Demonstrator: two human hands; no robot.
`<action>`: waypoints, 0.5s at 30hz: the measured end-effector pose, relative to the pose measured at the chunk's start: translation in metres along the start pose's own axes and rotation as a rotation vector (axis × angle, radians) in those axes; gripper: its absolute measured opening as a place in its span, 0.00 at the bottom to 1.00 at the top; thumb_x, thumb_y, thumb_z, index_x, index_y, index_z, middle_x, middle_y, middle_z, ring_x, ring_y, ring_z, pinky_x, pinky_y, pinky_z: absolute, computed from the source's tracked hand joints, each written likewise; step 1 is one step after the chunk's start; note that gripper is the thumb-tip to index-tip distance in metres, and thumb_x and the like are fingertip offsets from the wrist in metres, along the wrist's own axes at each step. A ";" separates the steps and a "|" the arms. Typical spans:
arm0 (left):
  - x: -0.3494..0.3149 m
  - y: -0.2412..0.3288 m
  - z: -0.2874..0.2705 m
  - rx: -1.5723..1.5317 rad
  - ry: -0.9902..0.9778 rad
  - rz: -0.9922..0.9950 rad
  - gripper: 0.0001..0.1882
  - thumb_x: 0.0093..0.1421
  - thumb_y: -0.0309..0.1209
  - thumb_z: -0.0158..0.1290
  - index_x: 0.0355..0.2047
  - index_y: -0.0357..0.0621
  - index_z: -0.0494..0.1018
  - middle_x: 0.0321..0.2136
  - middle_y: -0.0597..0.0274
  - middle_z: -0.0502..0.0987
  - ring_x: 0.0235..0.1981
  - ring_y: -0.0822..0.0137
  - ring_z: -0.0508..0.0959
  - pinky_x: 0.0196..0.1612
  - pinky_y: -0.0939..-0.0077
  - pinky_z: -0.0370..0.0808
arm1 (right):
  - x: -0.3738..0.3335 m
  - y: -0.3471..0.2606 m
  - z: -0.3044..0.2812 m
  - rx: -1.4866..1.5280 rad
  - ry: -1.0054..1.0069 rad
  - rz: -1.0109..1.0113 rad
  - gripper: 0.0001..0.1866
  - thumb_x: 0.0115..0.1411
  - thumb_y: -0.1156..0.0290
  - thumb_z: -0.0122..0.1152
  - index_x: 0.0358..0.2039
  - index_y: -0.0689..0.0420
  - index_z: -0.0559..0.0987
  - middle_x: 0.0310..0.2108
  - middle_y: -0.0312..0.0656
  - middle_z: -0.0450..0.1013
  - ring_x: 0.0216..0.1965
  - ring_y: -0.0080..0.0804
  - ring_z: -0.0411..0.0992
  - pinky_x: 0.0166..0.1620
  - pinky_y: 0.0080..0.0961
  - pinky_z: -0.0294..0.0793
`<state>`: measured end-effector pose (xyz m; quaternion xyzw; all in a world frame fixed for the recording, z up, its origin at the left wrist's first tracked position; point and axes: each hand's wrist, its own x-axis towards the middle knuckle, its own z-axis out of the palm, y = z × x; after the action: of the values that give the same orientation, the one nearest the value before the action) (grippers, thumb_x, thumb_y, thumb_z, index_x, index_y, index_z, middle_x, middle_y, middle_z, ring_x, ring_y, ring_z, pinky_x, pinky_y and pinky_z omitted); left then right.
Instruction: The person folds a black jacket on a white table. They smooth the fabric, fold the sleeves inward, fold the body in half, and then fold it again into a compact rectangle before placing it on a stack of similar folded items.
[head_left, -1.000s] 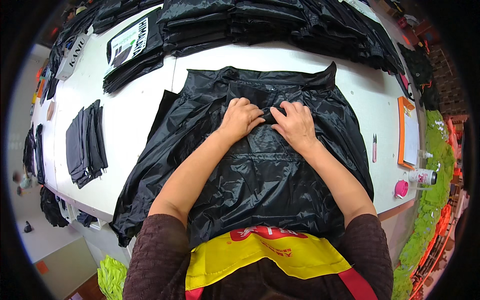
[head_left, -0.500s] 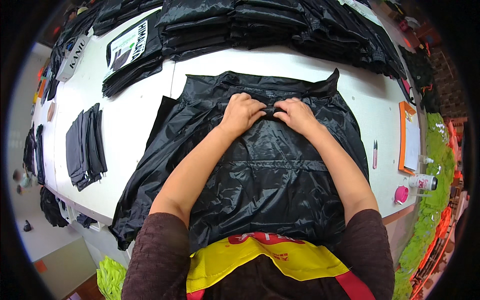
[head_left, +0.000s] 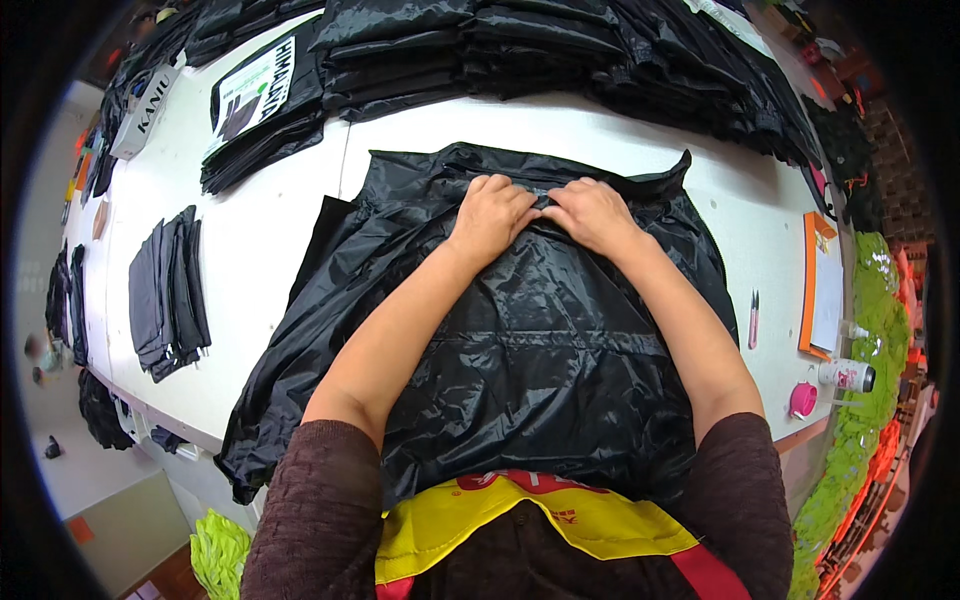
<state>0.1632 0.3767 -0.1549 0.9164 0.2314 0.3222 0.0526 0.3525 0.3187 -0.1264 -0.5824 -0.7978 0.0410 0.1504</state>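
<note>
A shiny black jacket (head_left: 540,370) lies spread over the white table in front of me, its collar end pointing away. Side by side at the collar, my left hand (head_left: 492,215) and my right hand (head_left: 592,213) both grip the fabric. Fingers curl over the collar's edge, and the thumbs nearly meet at its middle. The cloth between them is bunched, and the fingertips are partly hidden in it. The jacket's lower edge runs under the yellow apron front (head_left: 540,510) at my body.
Stacks of folded black garments (head_left: 400,60) line the far side of the table (head_left: 260,250). A pile of dark folded pieces (head_left: 168,295) lies left. To the right are thread snips (head_left: 754,320), an orange clipboard (head_left: 812,280), a pink lid (head_left: 803,400) and a white bottle (head_left: 846,376).
My hands have drawn slightly closer together at the collar, the thumbs now almost touching. The jacket's right collar corner has shifted slightly outward to the right.
</note>
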 end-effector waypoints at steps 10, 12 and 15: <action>0.004 0.013 0.009 0.199 0.219 -0.104 0.18 0.47 0.32 0.55 0.41 0.47 0.73 0.37 0.63 0.70 0.40 0.62 0.68 0.43 0.66 0.64 | 0.015 0.021 0.033 0.079 0.167 0.013 0.13 0.61 0.61 0.49 0.29 0.56 0.75 0.27 0.42 0.70 0.34 0.41 0.68 0.40 0.34 0.69; -0.003 0.009 0.015 0.169 0.183 -0.136 0.19 0.47 0.31 0.58 0.42 0.48 0.74 0.39 0.63 0.72 0.40 0.62 0.69 0.41 0.67 0.66 | 0.021 0.017 0.022 0.109 0.097 0.058 0.13 0.62 0.61 0.47 0.32 0.57 0.76 0.28 0.43 0.70 0.36 0.42 0.68 0.41 0.35 0.69; -0.007 0.010 0.020 0.235 0.172 -0.188 0.18 0.48 0.32 0.57 0.42 0.48 0.73 0.37 0.67 0.73 0.39 0.66 0.70 0.44 0.66 0.63 | 0.035 0.018 0.011 0.308 -0.077 0.207 0.15 0.60 0.62 0.48 0.38 0.58 0.78 0.33 0.48 0.75 0.37 0.49 0.72 0.42 0.38 0.70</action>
<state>0.1749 0.3654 -0.1720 0.8595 0.3560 0.3640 -0.0452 0.3563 0.3586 -0.1343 -0.6297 -0.7229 0.2000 0.2023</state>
